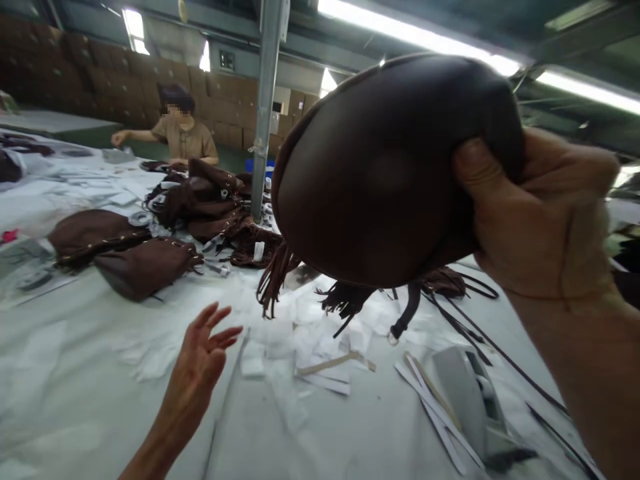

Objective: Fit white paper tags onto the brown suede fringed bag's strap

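The right hand (545, 213) is clamped on a dark brown bag (375, 180), thumb pressed on its smooth rounded side and the other fingers out of sight behind it. The bag is held up in the air over the right half of the table (265, 440), tilted, with a fringed tassel (273, 283) hanging at its left edge and a short strap (411, 307) with a metal ring hanging below. The left hand (203, 350) is bare of any load — its fingers loosely spread and apart, raised over the near left part of the table, well apart from the bag.

Below the bag lie loose white paper scraps (325, 383) and, nearer on the right, some long pale strips (440, 420) just beside a grey device (467, 393), perhaps a tape dispenser, though blur makes it hard to be sure. Thin dark straps run along the table's right side. To the left lie two brown bags (147, 267) close together, with a heap of brown bags (210, 200) farther back, near a metal post (267, 113). On the far side — left of the post — a co-worker (187, 140) is at the table, before stacked cartons (80, 73).
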### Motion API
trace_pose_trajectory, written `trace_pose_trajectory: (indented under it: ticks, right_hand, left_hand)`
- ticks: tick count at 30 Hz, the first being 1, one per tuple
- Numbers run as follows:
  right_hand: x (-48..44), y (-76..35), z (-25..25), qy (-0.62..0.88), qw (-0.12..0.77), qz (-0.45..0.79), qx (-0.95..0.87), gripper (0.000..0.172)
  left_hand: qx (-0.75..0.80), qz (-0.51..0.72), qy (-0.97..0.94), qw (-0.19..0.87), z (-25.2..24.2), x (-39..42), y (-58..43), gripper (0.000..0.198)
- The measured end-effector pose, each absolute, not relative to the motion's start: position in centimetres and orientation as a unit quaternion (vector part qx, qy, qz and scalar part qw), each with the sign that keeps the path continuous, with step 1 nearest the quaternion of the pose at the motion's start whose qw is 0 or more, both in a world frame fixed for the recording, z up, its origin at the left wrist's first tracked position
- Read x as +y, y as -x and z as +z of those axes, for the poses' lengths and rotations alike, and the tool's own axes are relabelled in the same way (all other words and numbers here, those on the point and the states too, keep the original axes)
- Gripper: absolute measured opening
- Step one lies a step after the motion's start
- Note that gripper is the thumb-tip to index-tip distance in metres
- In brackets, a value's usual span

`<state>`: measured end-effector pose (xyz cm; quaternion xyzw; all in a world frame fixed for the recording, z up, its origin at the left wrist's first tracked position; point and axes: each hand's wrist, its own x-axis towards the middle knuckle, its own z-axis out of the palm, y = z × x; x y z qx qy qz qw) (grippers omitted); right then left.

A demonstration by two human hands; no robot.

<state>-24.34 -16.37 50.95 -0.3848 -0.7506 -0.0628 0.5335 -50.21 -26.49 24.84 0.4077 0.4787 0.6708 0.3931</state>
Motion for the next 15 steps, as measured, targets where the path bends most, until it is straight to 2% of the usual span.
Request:
trace_pose_trajectory:
  ticks: [5,7,11,15]
  right_hand:
    - [-23.0,27.1,50.9,0.379,0.473,-0.025,-0.795,0.029]
    - [-24.9,28.4,50.1,0.359,0.447,-0.008,-0.819,0.025]
    - [-26.2,31.7,47.9,0.33,0.417,0.068,-0.844,0.019]
    - [-25.1,34.7,46.5,0.337,0.446,0.099,-0.823,0.026]
  left_hand:
    - [0.474,0.633,-0.612,-0.01,30.7,-32.4,50.9,0.115]
    - [0.489,0.565,-0.654,-0.117,32.6,-34.2,49.7,0.121]
    - [0.526,0.448,-0.692,-0.208,34.5,-34.6,46.1,0.103]
    - [0.569,0.45,-0.654,-0.215,34.8,-31.7,45.8,0.078]
